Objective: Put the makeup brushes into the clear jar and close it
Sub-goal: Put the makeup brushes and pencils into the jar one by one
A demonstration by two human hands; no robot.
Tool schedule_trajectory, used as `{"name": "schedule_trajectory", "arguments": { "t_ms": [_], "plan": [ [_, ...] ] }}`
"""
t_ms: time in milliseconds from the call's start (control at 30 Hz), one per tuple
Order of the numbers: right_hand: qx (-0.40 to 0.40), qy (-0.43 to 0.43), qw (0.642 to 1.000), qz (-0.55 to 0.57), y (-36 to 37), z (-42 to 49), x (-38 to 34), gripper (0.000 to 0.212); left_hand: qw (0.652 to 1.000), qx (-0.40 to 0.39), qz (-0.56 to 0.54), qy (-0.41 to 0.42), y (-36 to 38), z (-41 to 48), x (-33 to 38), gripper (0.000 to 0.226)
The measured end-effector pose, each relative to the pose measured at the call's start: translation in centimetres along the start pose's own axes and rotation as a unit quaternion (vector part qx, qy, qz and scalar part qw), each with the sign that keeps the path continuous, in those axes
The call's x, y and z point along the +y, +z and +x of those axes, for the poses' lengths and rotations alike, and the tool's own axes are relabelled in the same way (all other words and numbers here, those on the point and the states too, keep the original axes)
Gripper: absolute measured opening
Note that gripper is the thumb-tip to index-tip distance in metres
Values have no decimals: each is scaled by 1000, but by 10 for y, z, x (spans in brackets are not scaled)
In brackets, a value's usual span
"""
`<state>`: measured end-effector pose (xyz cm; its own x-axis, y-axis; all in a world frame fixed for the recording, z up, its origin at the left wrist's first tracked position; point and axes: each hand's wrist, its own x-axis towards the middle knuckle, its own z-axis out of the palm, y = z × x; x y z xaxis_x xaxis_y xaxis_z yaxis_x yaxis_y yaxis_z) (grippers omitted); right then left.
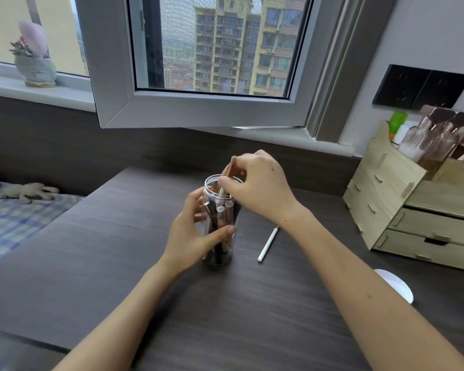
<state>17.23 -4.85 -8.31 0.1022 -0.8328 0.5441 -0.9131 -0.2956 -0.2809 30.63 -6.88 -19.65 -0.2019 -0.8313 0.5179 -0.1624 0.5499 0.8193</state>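
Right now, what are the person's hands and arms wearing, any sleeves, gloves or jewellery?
Nothing shows: left hand and right hand are bare, without gloves, rings or watch. Both forearms are uncovered to the frame's bottom edge, no sleeves in view. Fingers have short, unpainted-looking nails.

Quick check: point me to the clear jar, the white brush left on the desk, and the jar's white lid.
clear jar (227,184), head view, on its threaded neck.
white brush (268,245), head view, mid-handle, lying on the desk.
white lid (397,285), head view, on its top face, partly behind the right forearm.
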Motion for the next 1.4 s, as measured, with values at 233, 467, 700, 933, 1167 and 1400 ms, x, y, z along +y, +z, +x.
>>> {"name": "schedule_trajectory", "arguments": {
  "t_ms": [233, 467, 700, 933, 1167, 1400],
  "plan": [
    [-242, 39, 960, 136, -16, 3, 1, 45, 1000, -2, 1, 0, -2, 0, 2, 71],
    [-47, 288, 943, 158, 23, -8, 84, 21, 1000, 1, 5, 1, -1, 1, 3, 68],
    [-146, 387, 906, -93, 67, -26, 116, 35, 1000, 5, 7, 3, -1, 0, 2, 69],
    [31, 325, 935, 140, 29, -12, 108, 15, 1000, 4, 5, 7, -2, 0, 2, 70],
    [337, 42, 861, 379, -71, -15, 17, 33, 1000, -2, 5, 12, 1, 0, 3, 70],
    [154, -23, 972, 178, -28, -10, -8, 26, 999, -20, 5, 25, 3, -3, 4, 72]
  ]
}}
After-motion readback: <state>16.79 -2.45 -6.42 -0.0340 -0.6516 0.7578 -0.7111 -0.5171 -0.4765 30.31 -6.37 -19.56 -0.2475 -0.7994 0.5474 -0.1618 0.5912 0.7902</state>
